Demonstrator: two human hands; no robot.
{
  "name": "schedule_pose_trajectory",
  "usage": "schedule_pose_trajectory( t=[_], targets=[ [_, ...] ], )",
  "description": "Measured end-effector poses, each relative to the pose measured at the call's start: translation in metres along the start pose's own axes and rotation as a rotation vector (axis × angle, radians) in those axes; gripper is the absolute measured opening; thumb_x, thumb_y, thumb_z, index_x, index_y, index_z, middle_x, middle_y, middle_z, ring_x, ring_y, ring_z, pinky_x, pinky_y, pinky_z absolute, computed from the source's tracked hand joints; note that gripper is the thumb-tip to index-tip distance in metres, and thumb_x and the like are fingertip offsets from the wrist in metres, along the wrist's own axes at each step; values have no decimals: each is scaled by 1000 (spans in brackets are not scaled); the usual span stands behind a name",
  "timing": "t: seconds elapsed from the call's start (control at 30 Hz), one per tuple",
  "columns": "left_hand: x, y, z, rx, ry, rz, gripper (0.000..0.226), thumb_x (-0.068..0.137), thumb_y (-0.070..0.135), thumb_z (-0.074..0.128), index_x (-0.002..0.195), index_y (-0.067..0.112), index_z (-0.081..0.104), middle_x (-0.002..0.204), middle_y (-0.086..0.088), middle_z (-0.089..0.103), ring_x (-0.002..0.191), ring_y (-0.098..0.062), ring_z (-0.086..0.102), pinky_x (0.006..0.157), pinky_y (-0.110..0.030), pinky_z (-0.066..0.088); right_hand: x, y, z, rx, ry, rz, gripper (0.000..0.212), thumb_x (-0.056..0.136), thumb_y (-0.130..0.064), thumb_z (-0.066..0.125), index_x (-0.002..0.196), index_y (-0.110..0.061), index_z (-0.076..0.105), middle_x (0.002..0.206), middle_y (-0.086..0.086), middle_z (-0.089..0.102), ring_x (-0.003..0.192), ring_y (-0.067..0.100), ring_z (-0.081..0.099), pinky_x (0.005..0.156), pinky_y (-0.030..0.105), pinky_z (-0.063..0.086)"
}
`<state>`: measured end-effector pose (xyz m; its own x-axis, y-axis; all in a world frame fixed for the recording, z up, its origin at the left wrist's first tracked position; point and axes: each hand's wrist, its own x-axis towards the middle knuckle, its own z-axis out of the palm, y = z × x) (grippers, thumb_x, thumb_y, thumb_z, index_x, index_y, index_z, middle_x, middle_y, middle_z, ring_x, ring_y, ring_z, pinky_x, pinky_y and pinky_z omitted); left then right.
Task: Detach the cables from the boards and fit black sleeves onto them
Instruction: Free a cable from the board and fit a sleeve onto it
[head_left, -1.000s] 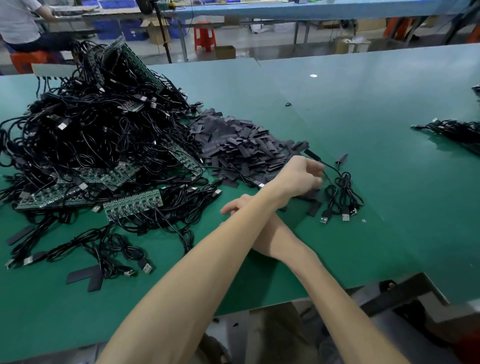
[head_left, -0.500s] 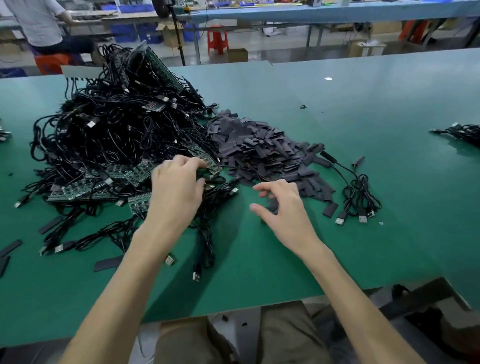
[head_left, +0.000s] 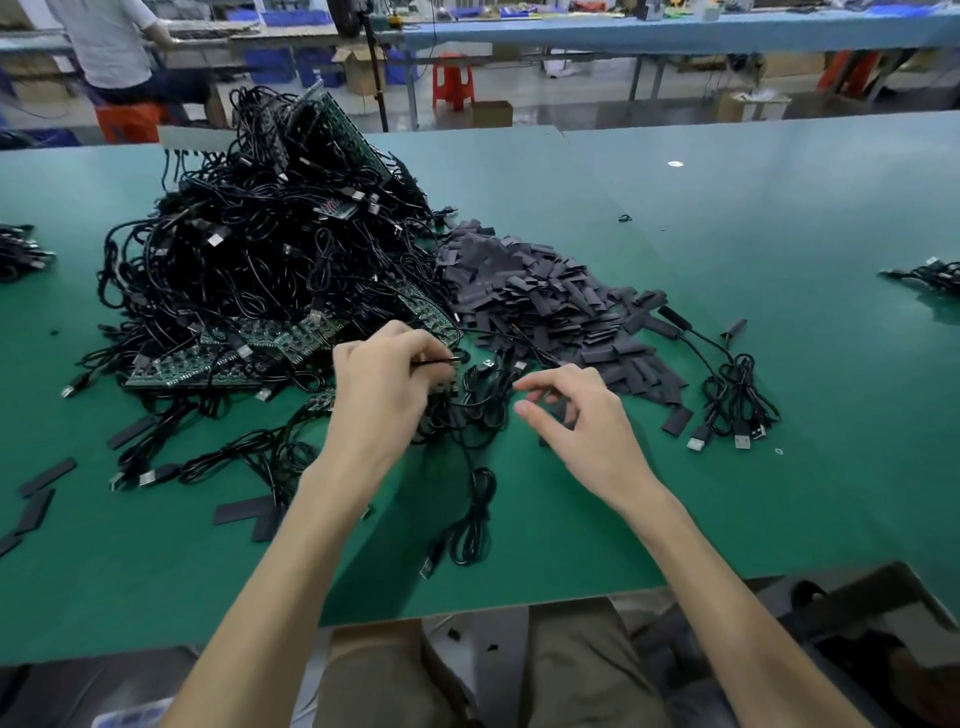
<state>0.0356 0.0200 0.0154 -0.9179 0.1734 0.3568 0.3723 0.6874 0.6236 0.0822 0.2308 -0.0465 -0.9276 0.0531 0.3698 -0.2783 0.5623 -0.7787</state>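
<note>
My left hand (head_left: 384, 395) pinches a thin black cable (head_left: 441, 359); my right hand (head_left: 582, 421) hovers, loosely spread, over the green bench (head_left: 753, 519).

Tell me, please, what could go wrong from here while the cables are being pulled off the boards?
1. The left hand pinches a cable that leads into the tangled cable heap; a tug may drag neighbouring loops or a green board along.
2. The coiled cable near the table's front edge could be swept off by a forearm.
</note>
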Motion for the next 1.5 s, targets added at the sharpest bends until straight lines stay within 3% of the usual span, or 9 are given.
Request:
schedule_pose_trajectory(
  t=[0.13,0.23,0.4,0.53,0.67,0.87,1.07,1.33,1.5],
  targets=[
    [-1,25,22,-77,-35,102,9,86,24,80,91,30,76,85,20,66,95,-13,66,101,-53,40,0,-1,0,62,32,-25,25,94,-25,75,118,-29,70,100,-11,63,90,14,56,70,22,43],
    [-3,30,39,-99,-74,102,9,89,24,77,96,29,75,91,18,66,101,-14,64,104,-50,38,-2,0,0,125,38,24,18,93,-21,75,108,-32,71,89,-8,65,71,17,54,65,33,48],
    [-3,25,42,-138,-125,79,9,91,27,76,96,29,68,94,15,66,102,-12,62,105,-50,42,-1,1,1,219,20,79,17,92,-18,73,94,-35,72,80,-7,68,65,6,54,63,23,48],
    [-3,24,41,-118,-150,85,12,92,27,73,93,34,62,97,14,67,104,-10,61,108,-44,34,0,-1,0,283,8,108,14,95,-14,70,92,-27,73,75,-10,68,67,5,56,64,26,50],
    [-6,26,45,-48,-154,75,8,93,30,68,93,34,61,99,17,64,103,-5,56,87,-26,18,0,-2,-1,317,19,138,11,95,-9,71,89,-18,73,74,-7,67,66,9,56,66,34,50],
    [-8,29,48,-21,-145,61,7,93,31,67,93,30,60,98,16,63,99,-5,56,85,-28,17,0,-3,-3,344,21,159,6,93,-5,72,88,-8,68,76,4,63,65,13,52,64,35,44],
    [-10,33,49,-28,-126,31,6,94,31,68,92,30,62,101,13,65,102,-8,58,86,-27,16,0,-1,-4,336,31,189,11,92,-7,72,83,-8,66,72,0,60,64,12,49,63,33,41],
    [-16,37,55,-38,-50,-1,9,95,30,70,90,33,63,99,15,66,103,-9,55,82,-25,14,0,-3,-4,276,67,181,13,90,-5,71,81,-6,63,71,4,61,67,15,51,69,48,49],
    [-17,41,59,-16,-7,-12,11,94,29,71,90,34,62,100,14,67,103,-11,56,81,-28,15,0,-4,-4,260,84,178,14,90,-6,72,80,-6,62,71,6,61,67,14,51,69,47,50]
  ],
)
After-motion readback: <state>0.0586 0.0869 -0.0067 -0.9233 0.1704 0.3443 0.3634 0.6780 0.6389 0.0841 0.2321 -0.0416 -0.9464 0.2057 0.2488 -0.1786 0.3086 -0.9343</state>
